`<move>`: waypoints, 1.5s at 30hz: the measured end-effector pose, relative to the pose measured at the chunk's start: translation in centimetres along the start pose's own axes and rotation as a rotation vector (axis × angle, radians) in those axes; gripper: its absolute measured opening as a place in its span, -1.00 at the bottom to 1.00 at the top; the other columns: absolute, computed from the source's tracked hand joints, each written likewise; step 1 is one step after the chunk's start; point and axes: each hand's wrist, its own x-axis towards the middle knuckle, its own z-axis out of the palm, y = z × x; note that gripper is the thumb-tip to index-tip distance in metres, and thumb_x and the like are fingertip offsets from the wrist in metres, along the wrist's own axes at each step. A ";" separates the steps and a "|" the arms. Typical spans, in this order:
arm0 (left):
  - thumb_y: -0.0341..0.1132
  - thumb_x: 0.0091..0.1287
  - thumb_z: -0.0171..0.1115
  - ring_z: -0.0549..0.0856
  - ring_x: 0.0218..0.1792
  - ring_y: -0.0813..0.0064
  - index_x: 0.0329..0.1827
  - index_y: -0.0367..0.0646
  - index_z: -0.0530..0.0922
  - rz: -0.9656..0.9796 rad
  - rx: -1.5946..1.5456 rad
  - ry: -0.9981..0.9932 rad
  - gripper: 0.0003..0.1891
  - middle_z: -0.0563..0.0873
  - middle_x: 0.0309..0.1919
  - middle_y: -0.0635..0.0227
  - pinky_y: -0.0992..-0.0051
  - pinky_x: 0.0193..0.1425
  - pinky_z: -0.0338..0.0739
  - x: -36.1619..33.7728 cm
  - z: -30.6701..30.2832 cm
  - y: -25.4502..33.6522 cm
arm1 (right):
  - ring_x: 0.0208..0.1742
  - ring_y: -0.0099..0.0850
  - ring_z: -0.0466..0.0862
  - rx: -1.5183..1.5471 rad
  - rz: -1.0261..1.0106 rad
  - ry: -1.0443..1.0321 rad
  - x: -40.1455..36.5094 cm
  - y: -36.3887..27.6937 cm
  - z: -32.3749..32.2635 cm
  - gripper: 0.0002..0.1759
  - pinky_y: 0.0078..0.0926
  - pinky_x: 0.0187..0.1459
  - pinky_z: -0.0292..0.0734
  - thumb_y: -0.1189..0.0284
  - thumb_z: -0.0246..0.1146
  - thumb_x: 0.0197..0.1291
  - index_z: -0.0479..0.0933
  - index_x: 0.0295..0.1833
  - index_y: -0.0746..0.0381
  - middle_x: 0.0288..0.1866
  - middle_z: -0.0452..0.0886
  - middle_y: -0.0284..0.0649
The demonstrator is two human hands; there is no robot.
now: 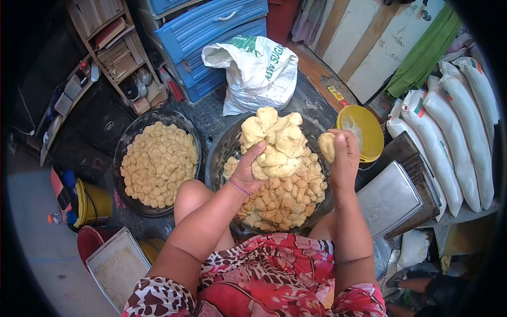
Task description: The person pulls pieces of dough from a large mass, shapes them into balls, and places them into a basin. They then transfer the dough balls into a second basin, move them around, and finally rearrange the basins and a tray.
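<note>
My left hand [249, 171] holds a large lumpy mass of pale dough [280, 150] above a dark round basin [214, 164]. To the right of it, my right hand [344, 153] pinches a small flattened piece of dough [327, 147], apart from the big mass. Many small dough pieces [280, 203] are heaped in the basin below both hands. A second dark basin [196, 141], further left, holds a wide heap of similar pieces [159, 165].
Behind the basins stand a white sugar sack [259, 74] and blue drawers [211, 37]. At right are a yellow bucket [374, 134], flat trays [391, 201] and stacked white sacks [449, 137]. Another yellow bucket [95, 202] and a tray [119, 269] are at left.
</note>
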 end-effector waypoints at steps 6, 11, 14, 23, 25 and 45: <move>-0.23 0.26 0.11 0.46 0.17 0.27 0.30 -0.20 0.17 -0.019 -0.001 -0.064 -0.42 0.43 0.16 0.16 0.26 0.26 0.35 -0.1 0.4 0.3 | -0.21 -0.37 0.43 -0.415 -0.357 -0.097 -0.7 -0.8 1.5 -0.52 -0.49 -0.17 0.39 0.32 0.37 -0.10 0.46 -0.01 0.22 -0.11 0.37 -0.20; -0.20 0.25 0.09 0.45 0.17 0.30 0.32 -0.21 0.14 -0.004 0.209 -0.049 -0.40 0.42 0.16 0.16 0.29 0.26 0.34 -0.1 -1.1 -0.3 | -0.14 -0.35 0.48 -0.630 -0.355 -0.272 -1.8 -1.6 3.5 -0.42 -0.48 -0.15 0.43 0.22 0.36 -0.06 0.41 0.11 0.17 -0.11 0.41 -0.13; -0.23 0.24 0.09 0.46 0.16 0.30 0.31 -0.22 0.14 -0.027 0.258 0.005 -0.40 0.43 0.15 0.16 0.28 0.24 0.36 -0.3 -1.8 -0.4 | -0.21 -0.40 0.54 -0.411 -0.170 -0.301 -0.9 0.7 2.4 -0.48 -0.53 -0.21 0.46 0.27 0.30 0.03 0.40 0.12 0.19 -0.16 0.50 -0.14; -0.26 0.21 0.07 0.44 0.18 0.20 0.33 -0.24 0.12 -0.069 0.049 -0.072 -0.38 0.38 0.19 0.09 0.21 0.23 0.37 -0.7 -0.2 0.5 | -0.41 -0.58 0.54 0.554 0.068 -0.095 0.1 0.9 1.4 -0.80 -0.61 -0.33 0.53 0.45 0.03 0.28 0.39 -0.04 0.29 -0.34 0.53 -0.29; -0.26 0.21 0.07 0.43 0.19 0.20 0.33 -0.24 0.11 -0.089 0.045 -0.068 -0.38 0.38 0.20 0.09 0.20 0.23 0.36 -0.9 -0.3 0.5 | -0.39 -0.56 0.52 0.459 0.099 -0.069 0.3 0.1 1.0 -0.74 -0.63 -0.30 0.50 0.43 0.11 0.22 0.38 0.00 0.27 -0.35 0.51 -0.29; -0.13 0.19 0.15 0.42 0.20 0.23 0.34 -0.25 0.08 -0.130 0.071 -0.157 -0.28 0.36 0.22 0.09 0.26 0.29 0.30 -0.1 0.4 -0.2 | 0.00 -0.36 0.51 0.581 0.124 -0.339 -0.9 -0.4 1.7 -0.78 -0.45 0.06 0.38 0.25 -0.07 0.35 0.23 -0.06 0.17 -0.03 0.53 0.03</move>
